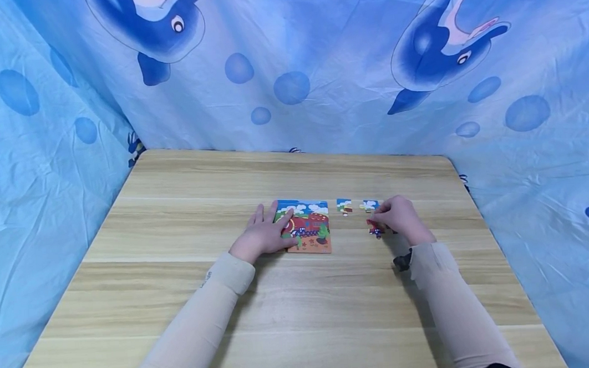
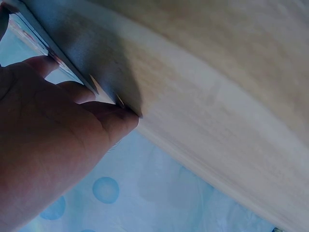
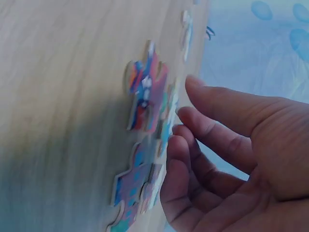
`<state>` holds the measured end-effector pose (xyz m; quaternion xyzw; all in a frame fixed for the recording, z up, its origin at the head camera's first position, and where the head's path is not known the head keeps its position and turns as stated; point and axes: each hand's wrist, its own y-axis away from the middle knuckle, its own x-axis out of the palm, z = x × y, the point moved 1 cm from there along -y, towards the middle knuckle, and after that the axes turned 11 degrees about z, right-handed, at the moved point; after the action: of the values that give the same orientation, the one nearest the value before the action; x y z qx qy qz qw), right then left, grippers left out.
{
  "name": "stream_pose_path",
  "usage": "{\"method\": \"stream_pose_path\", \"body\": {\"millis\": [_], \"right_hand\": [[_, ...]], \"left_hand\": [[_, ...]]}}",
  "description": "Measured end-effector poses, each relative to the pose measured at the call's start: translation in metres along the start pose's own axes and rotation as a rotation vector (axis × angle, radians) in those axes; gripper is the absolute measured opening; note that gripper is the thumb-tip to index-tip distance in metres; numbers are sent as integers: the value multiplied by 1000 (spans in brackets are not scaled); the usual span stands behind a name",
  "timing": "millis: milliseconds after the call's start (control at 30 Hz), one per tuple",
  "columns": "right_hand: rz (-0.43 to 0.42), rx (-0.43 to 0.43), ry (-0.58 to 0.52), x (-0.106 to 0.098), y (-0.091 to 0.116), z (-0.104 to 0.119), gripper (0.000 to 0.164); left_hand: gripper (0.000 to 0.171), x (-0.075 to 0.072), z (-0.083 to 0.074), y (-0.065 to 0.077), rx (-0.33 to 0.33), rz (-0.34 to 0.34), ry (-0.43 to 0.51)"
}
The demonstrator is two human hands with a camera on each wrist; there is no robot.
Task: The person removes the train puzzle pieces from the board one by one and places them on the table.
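Note:
A jigsaw board (image 1: 310, 245) with a red train picture lies near the middle of the table. My left hand (image 1: 263, 235) rests on its left side, fingers spread; the left wrist view shows the fingertips along the board's edge (image 2: 53, 46). My right hand (image 1: 401, 217) hovers over loose jigsaw pieces to the right. Its thumb and loosely bent fingers stand apart in the right wrist view, with nothing visible between them. Just beside the fingertips lies a red and blue piece (image 3: 147, 92). A purple and blue piece (image 3: 130, 188) lies closer to the camera, partly overlapping others in view.
Two sky-and-cloud pieces (image 1: 344, 205) lie apart in a row right of the board. The wooden table (image 1: 291, 306) ends at a blue curtain (image 1: 287, 45) printed with dolphins, behind and on both sides. A dark device (image 1: 402, 262) is strapped under the right wrist.

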<state>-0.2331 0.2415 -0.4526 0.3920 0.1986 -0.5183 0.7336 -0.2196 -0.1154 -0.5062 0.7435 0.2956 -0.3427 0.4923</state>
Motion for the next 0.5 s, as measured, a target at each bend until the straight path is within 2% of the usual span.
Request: {"method": "stream_pose_path", "body": {"millis": [300, 500], "right_hand": [[1, -25, -116, 2, 2, 12, 27], [-13, -93, -142, 11, -1, 28, 38]], "left_hand": [[92, -1, -2, 0, 0, -8, 9], [93, -8, -10, 15, 8, -1, 20]]}}
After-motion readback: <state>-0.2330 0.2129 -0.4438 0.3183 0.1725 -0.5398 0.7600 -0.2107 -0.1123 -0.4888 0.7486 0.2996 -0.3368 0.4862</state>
